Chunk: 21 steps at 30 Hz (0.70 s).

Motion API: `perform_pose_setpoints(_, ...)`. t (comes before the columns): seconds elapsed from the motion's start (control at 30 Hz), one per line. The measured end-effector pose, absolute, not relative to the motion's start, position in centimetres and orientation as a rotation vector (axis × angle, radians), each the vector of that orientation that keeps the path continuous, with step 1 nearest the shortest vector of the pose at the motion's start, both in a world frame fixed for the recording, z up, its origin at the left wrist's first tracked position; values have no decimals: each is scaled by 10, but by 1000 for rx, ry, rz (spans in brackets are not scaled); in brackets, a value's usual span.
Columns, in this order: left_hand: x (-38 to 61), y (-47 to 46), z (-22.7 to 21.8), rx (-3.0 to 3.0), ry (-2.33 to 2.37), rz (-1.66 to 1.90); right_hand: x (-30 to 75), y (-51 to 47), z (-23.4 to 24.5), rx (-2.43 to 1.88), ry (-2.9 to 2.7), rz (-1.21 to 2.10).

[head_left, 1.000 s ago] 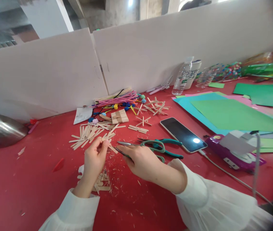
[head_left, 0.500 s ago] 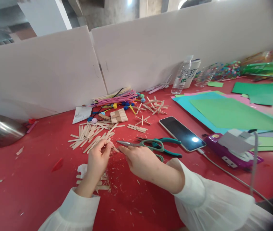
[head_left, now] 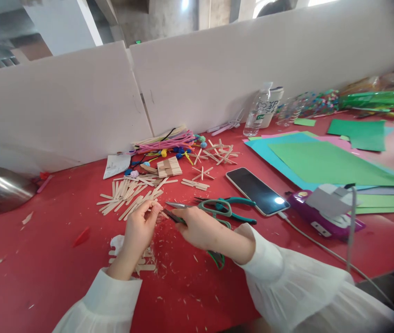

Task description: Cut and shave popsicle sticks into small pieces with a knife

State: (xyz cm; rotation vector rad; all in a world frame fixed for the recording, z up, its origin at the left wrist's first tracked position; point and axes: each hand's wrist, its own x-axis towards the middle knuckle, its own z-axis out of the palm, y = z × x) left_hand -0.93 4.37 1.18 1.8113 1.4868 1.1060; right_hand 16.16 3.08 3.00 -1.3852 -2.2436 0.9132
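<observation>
My left hand (head_left: pixel 141 224) is closed in a pinch on a small wooden craft stick (head_left: pixel 164 214), most of it hidden by the fingers. From the right, my right hand (head_left: pixel 197 226) grips a dark-bladed tool (head_left: pixel 173 216) whose tip meets or nearly meets the stick. Under the wrist shows its green-edged handle (head_left: pixel 218 260); its exact kind is mostly hidden. Beyond my right hand lie green-handled scissors (head_left: pixel 179 205) and teal-handled pliers (head_left: pixel 240 201). Loose craft sticks (head_left: pixel 123 194) are heaped past my left hand, and more sticks (head_left: pixel 146 267) with shavings lie beside its wrist.
Star-shaped stick pieces (head_left: pixel 203 173), a bundled stick stack (head_left: pixel 169 167) and pipe cleaners (head_left: pixel 165 142) lie behind. A phone (head_left: pixel 252 187) on a cable, a purple power strip (head_left: pixel 316 217), coloured paper (head_left: pixel 322 162) and a bottle (head_left: pixel 255 115) stand right; a metal vessel (head_left: pixel 2 185) is left.
My right hand has turned slightly, and more of the dark tool and its green-edged handle now show. My left hand keeps its pinch. The view has shifted a little.
</observation>
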Motion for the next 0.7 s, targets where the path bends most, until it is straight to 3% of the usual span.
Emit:
perform_pose_setpoints(0.13,-12,48,6,1678,1421,1151,164,38,29,-1307,-1999,1447)
perform_pose_setpoints(0.23,-13,49,4,1689,1423,1152,165,38,30,-1294,-1982,1516)
perform_pose_setpoints(0.43,-13,48,5,1774,1483,1118,162,29,33,-1417,-2305,729)
perform_pose_setpoints(0.7,-10,45,9,1730,1448,1117,161,24,34,-1460,-2434,562)
